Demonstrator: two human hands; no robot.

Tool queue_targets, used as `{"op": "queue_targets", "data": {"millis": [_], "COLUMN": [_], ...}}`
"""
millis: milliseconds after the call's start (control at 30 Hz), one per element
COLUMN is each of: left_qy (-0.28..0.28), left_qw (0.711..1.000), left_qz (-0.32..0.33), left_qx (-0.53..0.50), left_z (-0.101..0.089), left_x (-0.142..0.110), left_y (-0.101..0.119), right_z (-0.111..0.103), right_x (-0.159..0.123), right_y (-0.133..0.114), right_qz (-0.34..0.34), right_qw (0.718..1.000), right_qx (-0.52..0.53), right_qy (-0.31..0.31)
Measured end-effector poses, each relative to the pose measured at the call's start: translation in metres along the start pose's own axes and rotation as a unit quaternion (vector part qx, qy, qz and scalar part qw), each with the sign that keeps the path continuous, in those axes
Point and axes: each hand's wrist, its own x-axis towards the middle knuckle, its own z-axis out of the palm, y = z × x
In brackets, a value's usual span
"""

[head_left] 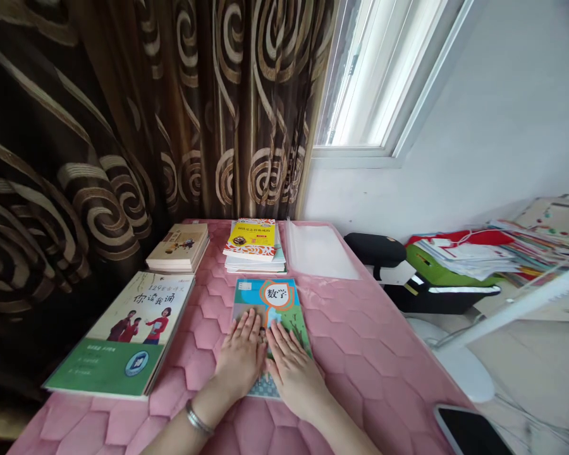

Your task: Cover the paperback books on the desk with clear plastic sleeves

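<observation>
A blue and green maths textbook [251,291] lies flat in front of me on the pink quilted tabletop [251,430]. Both palms rest on its cover, side by side. My left hand [241,354], with a silver bracelet at the wrist, covers the book's left half, fingers stretched out. On the right half lies my right hand [294,373], its fingers also extended and slightly spread. Neither hand grasps anything. The lower middle of the cover is partly hidden beneath them.
Large books [123,328] are stacked at left, with smaller tan books [179,246] behind. Beyond the textbook sits a pile topped by a yellow book [251,239], beside clear plastic covers [320,249]. A phone [471,430] lies at right; a white lamp [512,309] stands past the edge.
</observation>
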Motion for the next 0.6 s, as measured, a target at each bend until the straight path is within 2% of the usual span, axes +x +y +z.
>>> {"op": "queue_targets", "data": {"millis": [100, 167, 333, 433, 600], "left_qy": [0.013, 0.025, 0.042, 0.067, 0.073], "left_qw": [1.0, 0.998, 0.991, 0.99, 0.991], "left_qz": [-0.021, -0.056, -0.119, -0.12, -0.113], "left_qx": [0.007, 0.017, 0.037, 0.03, 0.003], "left_z": [-0.002, 0.0, 0.01, 0.012, 0.01], "left_x": [-0.017, -0.019, -0.009, -0.006, -0.008], "left_y": [-0.01, -0.009, 0.012, 0.019, 0.016], "right_z": [0.001, 0.004, 0.008, 0.005, 0.0], "right_x": [0.0, 0.001, 0.009, 0.011, 0.017], "right_y": [0.007, 0.012, 0.024, 0.031, 0.041], "right_qz": [0.006, 0.035, 0.18, 0.239, 0.262], "right_qw": [1.0, 0.999, 0.979, 0.961, 0.957], "right_qx": [0.003, -0.001, -0.027, -0.023, 0.006], "right_qy": [-0.005, 0.003, 0.094, 0.138, 0.126]}}
